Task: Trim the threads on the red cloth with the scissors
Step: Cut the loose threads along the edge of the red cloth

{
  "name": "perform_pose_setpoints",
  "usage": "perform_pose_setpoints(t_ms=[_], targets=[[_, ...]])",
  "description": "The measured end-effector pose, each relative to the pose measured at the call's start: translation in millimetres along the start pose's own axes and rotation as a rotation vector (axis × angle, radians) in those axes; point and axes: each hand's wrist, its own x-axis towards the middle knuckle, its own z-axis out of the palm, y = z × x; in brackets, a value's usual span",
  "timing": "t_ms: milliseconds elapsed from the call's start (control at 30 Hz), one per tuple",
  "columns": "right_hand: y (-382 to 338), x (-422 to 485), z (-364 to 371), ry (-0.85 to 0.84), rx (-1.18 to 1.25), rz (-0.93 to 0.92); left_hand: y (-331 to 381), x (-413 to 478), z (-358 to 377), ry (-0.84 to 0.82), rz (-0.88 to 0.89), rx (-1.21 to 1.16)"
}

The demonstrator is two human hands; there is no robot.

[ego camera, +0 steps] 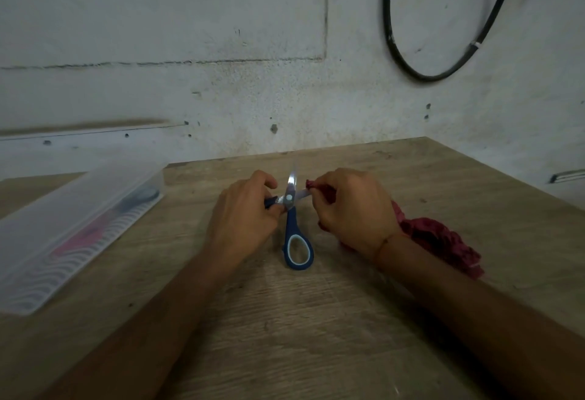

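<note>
Scissors: blue-handled steel scissors [290, 209] at centre of frame, low over the table, blades spread wide apart. One blade points toward the top of the frame, the other toward the right.
Free handle: a blue loop with a pale lining lies toward the bottom of the frame, apart from both hands.
Left hand: left hand [243, 213] sits just left of the pivot, fingers curled tight round the other blue handle. That handle is mostly hidden inside the grip.
Right hand: right hand [354, 209] sits just right of the blades, fingers curled round a bunched part of the cloth. The back of the hand faces the camera and the fingertips are hidden.
Red cloth: crumpled dark red cloth [440, 239]. A small tuft sticks out of the right hand's grip at the tip of the right-pointing blade; touching or just beside, cannot tell. The rest trails under the right wrist and lies on the table, right of centre.
Threads: too small and blurred to make out.
Table: light wood-grain tabletop [316, 320] fills the lower frame.
Box: long translucent plastic box [38, 289] on the table at the left of the frame, with pink and dark items blurred inside.
Wall: rough white wall [190, 35] across the upper frame.
Cable: black cable loop [427, 78] hangs on the wall at upper right.
</note>
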Motion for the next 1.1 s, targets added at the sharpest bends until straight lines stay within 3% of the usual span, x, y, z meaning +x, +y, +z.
perform_pose_setpoints(t_ms=[100,400,533,733,1100], targets=[[-1,-2,6,0.0,0.065,0.036,4,-2,3,0.028,-0.037,0.016],[2,-1,6,0.052,0.102,0.069,29,-2,-10,-0.168,-0.016,-0.289],[9,0,0,0.072,0.114,0.137,24,-1,-9,-0.172,-0.026,-0.289],[1,1,-8,0.472,0.159,0.031,14,2,-6,-0.123,-0.026,-0.311],[2,1,1,0.362,0.143,-0.046,14,1,-9,-0.143,-0.018,-0.464]])
